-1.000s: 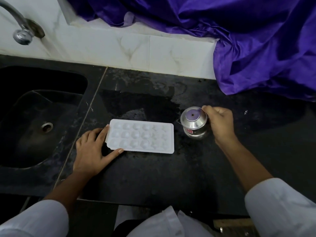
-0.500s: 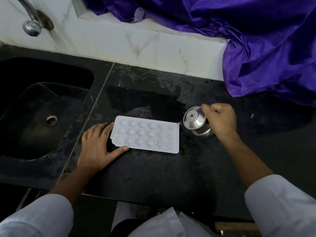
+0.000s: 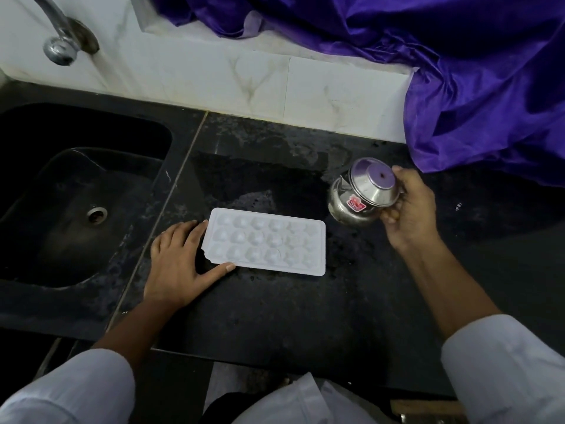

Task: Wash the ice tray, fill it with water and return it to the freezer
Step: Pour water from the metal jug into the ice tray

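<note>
Two white sleeves (image 3: 504,368) are reaching in from the near edge of a black stone counter (image 3: 275,316), which is showing wet patches. A person's left hand (image 3: 179,264) is lying flat on the stone, its fingers straight and slightly spread. The forefinger is resting against the left end of the ice tray (image 3: 266,244) and the thumb is running along its near edge, so the hand is bracing the tray rather than gripping it. The white tray is sitting level on the counter just right of the sink (image 3: 61,240), its rows of rounded cups facing up.

Beyond the tray's right end, the right hand (image 3: 409,209) is curling its fingers and thumb round a small steel pot (image 3: 363,191) bearing a red sticker. The pot is tilting with its lidded top toward the camera, and it appears to be raised off the counter, though the angle is making that hard to confirm.

To the left, the dark sink is lying with its drain (image 3: 97,213) in view. Behind it, a chrome tap (image 3: 59,50) is projecting from the white tiled wall (image 3: 214,78). A purple cloth (image 3: 474,71) is spilling from the ledge down onto the counter's far right corner.
</note>
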`<state>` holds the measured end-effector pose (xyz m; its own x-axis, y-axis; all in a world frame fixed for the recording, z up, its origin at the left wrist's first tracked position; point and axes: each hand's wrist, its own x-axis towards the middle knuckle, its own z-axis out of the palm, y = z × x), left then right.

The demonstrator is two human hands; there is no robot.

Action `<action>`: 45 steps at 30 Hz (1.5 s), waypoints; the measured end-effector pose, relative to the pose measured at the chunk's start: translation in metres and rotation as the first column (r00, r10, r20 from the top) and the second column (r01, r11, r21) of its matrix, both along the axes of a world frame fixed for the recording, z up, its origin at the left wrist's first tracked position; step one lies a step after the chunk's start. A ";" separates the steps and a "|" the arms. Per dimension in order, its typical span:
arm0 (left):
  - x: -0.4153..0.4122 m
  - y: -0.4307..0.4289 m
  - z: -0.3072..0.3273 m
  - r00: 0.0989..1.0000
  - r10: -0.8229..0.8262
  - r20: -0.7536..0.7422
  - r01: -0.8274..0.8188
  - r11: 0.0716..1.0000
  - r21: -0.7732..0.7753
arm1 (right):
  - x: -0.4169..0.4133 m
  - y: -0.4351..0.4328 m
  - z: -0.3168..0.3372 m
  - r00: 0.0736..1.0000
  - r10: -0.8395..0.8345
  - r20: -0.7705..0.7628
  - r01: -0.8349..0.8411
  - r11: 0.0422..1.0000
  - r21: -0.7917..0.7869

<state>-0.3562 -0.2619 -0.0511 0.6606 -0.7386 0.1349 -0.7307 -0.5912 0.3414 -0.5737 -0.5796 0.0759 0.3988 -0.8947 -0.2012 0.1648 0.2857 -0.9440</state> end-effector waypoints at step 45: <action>0.003 0.002 -0.003 1.000 -0.001 -0.006 0.001 1.000 -0.009 | 0.066 0.017 -0.007 0.880 0.122 -0.460 -0.345 0.829 -0.440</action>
